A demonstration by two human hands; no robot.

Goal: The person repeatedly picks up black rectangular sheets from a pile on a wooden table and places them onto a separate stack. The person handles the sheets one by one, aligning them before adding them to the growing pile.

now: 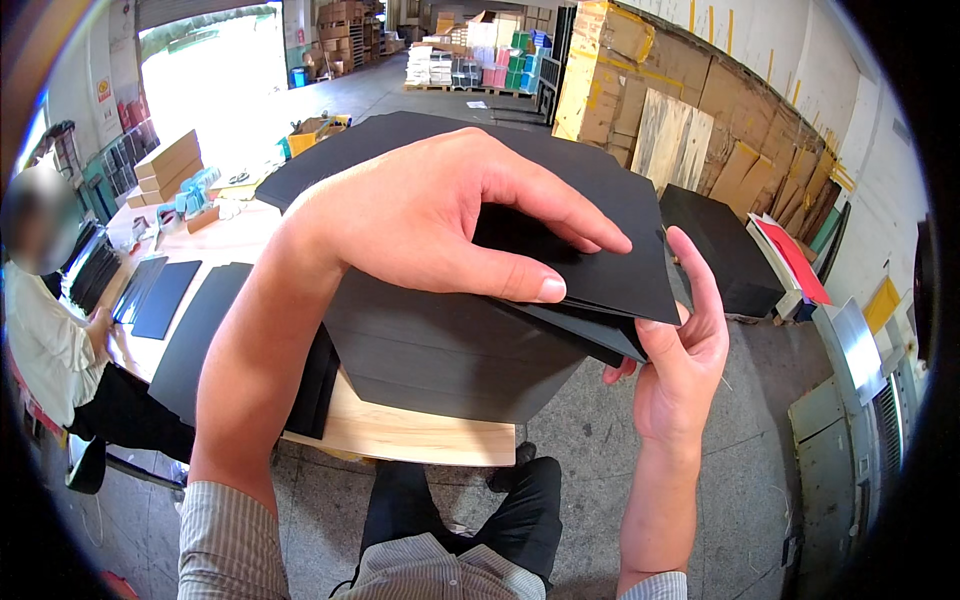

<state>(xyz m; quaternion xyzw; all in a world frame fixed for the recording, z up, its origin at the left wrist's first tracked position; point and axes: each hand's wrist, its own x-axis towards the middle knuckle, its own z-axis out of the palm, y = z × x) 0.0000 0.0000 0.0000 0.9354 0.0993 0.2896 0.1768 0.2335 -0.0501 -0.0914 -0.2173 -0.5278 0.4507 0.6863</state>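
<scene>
A tall stack of large black cardboard sheets (450, 360) stands in front of me on a wooden-topped table. My left hand (450, 215) arches over the top of it, fingers stretched and thumb apart from them. Its thumb tip lies at the near edge of the upper sheets, while the other fingertips point right across the black surface. At the right corner, my right hand (685, 360) has its thumb against the edges of several slightly lifted sheets (625, 285). Its index finger reaches up along their right side; the lower fingers are partly hidden beneath the corner.
The pale wooden tabletop (410, 430) juts out toward me. At left, a person (60, 330) stands by a table with black sheets (165, 300) and small cartons (168, 165). Another black stack (720, 250) sits at right, before leaning cardboard (740, 110). Loaded pallets (480, 65) stand far back.
</scene>
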